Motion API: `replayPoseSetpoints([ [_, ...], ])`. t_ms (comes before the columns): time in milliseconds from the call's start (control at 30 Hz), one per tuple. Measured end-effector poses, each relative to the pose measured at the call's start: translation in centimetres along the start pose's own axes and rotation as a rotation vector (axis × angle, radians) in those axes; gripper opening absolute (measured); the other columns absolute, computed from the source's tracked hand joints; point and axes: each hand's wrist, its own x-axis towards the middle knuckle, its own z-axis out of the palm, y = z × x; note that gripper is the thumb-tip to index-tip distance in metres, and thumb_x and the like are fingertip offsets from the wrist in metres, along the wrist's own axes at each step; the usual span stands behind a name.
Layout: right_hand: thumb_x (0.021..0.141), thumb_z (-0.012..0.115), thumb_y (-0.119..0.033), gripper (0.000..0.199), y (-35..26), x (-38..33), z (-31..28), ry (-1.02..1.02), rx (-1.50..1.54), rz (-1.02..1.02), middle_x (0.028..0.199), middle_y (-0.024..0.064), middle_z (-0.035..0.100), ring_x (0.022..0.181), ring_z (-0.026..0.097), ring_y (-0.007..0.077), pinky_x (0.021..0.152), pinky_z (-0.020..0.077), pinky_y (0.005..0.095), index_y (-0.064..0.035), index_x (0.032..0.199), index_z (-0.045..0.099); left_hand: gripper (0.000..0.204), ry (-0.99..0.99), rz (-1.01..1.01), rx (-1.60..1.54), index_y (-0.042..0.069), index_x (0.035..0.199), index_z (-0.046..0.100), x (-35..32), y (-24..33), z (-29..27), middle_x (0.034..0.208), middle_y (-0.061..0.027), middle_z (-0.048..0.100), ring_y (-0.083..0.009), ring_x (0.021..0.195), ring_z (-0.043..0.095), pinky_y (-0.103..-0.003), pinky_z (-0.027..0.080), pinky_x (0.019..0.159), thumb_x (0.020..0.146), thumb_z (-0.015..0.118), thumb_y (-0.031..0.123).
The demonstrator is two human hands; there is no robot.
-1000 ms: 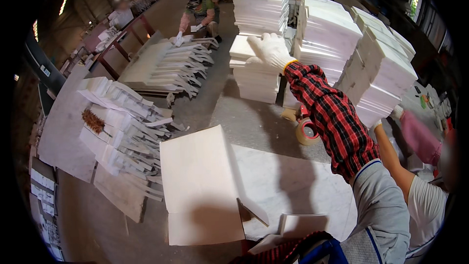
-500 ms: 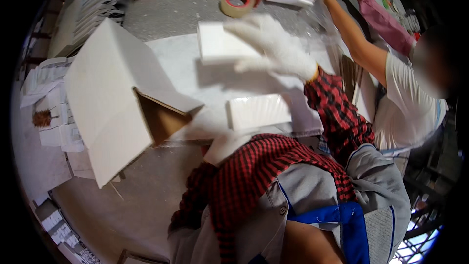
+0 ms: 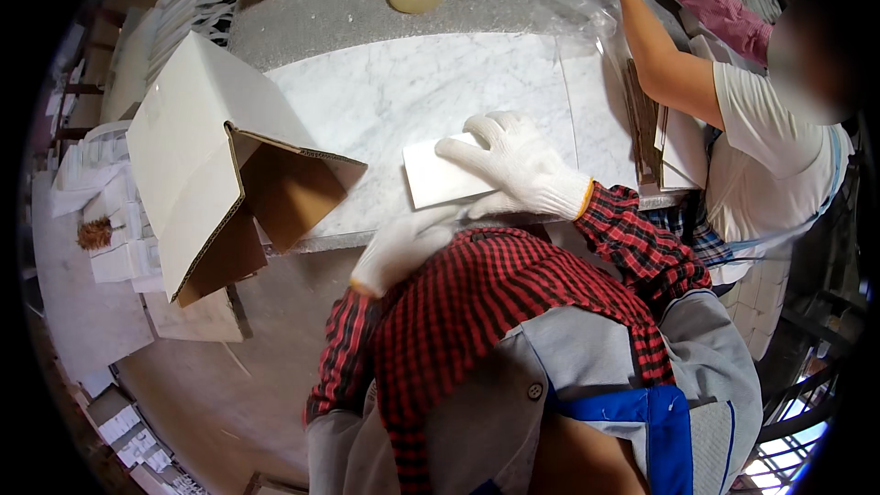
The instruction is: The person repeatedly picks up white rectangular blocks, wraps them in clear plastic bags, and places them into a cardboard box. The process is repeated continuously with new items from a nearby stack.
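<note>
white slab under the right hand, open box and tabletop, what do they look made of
White slab: perhaps stone or tile; smooth and plain white, but the look leaves this open. Open box: apparently corrugated cardboard, matte white outside, brown inside, with layered edges. Tabletop: probably marble, smooth, with grey veining.

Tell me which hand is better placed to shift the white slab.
Right, probably: the right hand lies across the right end of the white slab, while the left hand is near its closer edge, contact unclear.
</note>
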Motion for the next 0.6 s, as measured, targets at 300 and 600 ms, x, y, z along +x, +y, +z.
replayPoseSetpoints([
  [300, 0.075, 0.085, -0.036, 0.083, 1.3, -1.7, -1.5, -0.061, 0.276, 0.141, 0.122, 0.024, 0.059, 0.116, 0.058, 0.0401, 0.099, 0.0495, 0.0475, -0.0122, 0.147, 0.05, 0.096, 0.369, 0.371, 0.892, 0.012, 0.152, 0.049, 1.7, 4.2, -1.9, 0.144, -0.0197, 0.052, -0.0397, 0.13, 0.054, -0.045, 0.048, 0.108, 0.066, 0.091, 0.018],
  [600, 0.086, 0.074, -0.059, 0.105, 2.3, -4.3, -0.2, 0.208, 0.95, 0.563, 0.158, 0.0269, 0.042, 0.146, 0.042, 0.0373, 0.122, 0.0338, 0.0459, -0.0033, 0.163, 0.028, 0.12, 0.377, 0.172, 0.151, 0.002, 0.164, 0.02, 2.4, 1.7, -1.5, 0.165, -0.0274, 0.029, -0.0405, 0.153, 0.03, -0.05, 0.034, 0.123, 0.072, 0.091, 0.033],
])
